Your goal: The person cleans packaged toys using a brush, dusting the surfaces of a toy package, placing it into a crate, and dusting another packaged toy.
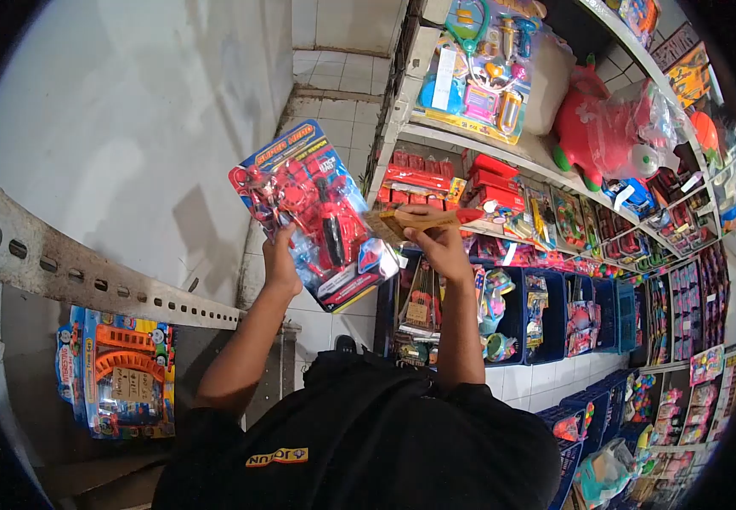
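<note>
My left hand grips the lower left edge of a carded toy pack, its thumb on the front. The pack has red figures and a red and black piece under clear plastic, with "Super Hero" printed across the top. It is tilted, face toward me. In my right hand is a flat paintbrush with a wooden, red-tipped handle. Its pale bristles point left, at the right edge of the pack; I cannot tell if they touch it.
A metal shelf on the right holds a toy doctor set and a red animal toy. Blue crates of toys stand below. A perforated metal beam runs along the left, above a train-track pack.
</note>
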Motion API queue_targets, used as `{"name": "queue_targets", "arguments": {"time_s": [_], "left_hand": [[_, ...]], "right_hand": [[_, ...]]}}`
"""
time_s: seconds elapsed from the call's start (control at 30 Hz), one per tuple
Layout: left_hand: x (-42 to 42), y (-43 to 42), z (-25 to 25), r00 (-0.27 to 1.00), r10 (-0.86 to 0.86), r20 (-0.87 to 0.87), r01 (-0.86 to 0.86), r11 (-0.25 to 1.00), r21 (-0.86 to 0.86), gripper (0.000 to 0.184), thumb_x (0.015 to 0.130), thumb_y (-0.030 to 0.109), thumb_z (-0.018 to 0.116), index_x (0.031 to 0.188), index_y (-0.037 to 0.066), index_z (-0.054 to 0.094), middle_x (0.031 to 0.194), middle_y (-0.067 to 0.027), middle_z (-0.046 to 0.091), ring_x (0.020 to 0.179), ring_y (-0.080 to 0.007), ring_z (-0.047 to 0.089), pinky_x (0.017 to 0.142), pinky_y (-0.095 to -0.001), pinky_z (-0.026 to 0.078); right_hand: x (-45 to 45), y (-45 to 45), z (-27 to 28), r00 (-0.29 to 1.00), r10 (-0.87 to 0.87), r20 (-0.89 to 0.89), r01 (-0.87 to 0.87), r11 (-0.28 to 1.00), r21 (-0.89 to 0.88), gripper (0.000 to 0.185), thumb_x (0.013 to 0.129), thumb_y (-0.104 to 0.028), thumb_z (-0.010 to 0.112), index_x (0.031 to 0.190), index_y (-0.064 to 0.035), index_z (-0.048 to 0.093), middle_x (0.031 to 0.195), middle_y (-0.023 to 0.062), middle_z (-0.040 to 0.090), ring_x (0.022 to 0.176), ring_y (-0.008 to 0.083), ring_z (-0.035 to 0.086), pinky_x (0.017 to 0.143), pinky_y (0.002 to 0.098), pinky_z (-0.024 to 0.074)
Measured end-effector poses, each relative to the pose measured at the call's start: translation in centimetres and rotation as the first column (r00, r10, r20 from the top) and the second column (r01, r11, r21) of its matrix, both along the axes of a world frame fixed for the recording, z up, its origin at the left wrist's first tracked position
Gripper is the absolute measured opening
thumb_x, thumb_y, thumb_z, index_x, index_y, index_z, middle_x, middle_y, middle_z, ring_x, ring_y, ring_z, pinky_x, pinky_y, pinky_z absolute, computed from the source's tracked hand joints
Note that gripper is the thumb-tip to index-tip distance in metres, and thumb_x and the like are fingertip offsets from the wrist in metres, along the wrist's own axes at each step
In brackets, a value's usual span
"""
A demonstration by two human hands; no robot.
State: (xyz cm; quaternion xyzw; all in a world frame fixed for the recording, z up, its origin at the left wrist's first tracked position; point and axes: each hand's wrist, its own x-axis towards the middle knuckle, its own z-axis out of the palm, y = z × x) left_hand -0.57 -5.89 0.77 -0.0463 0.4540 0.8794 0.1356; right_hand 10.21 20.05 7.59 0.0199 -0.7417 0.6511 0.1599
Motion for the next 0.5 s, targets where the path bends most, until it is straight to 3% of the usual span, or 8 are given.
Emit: {"name": "queue_targets", "arguments": {"time_s": [0.17,0.27,0.4,0.5], "left_hand": [[-1.4,-0.3,-2.0,0.992,-0.016,0.128,-0.011,0.977,0.211,0.037,0.09,0.031,0.055,0.121,0.011,0.057,0.115,-0.0057,0.064,0.107,-0.0248,0.062,0.096,-0.0447,0.048],[-1.8,-0.3,-2.8,0.979,-0.03,0.203,-0.04,0.942,0.333,0.041,0.091,0.034,0.054,0.125,0.011,0.055,0.122,-0.0065,0.062,0.112,-0.0266,0.059,0.1,-0.0461,0.045],[-1.7,-0.3,-2.7,0.98,-0.013,0.201,-0.057,0.939,0.34,0.042,0.091,0.036,0.052,0.125,0.012,0.055,0.124,-0.0065,0.06,0.115,-0.0266,0.057,0.102,-0.045,0.043],[-1.6,-0.2,-2.3,0.984,-0.015,0.178,-0.048,0.937,0.345,0.042,0.092,0.036,0.052,0.126,0.012,0.054,0.125,-0.0066,0.06,0.116,-0.027,0.057,0.102,-0.0453,0.043]], "right_hand": [[0.2,0.4,-0.3,0.993,-0.043,0.107,0.048,0.998,-0.046,0.034,0.082,0.006,0.062,0.115,0.0002,0.06,0.111,0.0051,0.063,0.102,0.0135,0.06,0.088,0.0283,0.0489],[0.2,0.8,-1.1,0.992,-0.115,0.059,0.122,0.982,-0.141,0.037,0.077,0.008,0.059,0.113,-0.0014,0.057,0.109,0.0045,0.06,0.101,0.0134,0.059,0.086,0.0277,0.0486],[0.7,0.6,-1.6,0.957,-0.16,0.242,0.187,0.978,-0.096,0.041,0.071,0.005,0.059,0.111,-0.0038,0.056,0.103,0.0036,0.057,0.096,0.0139,0.056,0.083,0.0272,0.0465],[1.1,0.0,-2.0,0.965,-0.072,0.253,0.092,0.993,-0.068,0.032,0.075,0.0,0.063,0.105,-0.0053,0.057,0.086,0.0012,0.059,0.068,0.0076,0.056,0.057,0.0219,0.0453]]}}
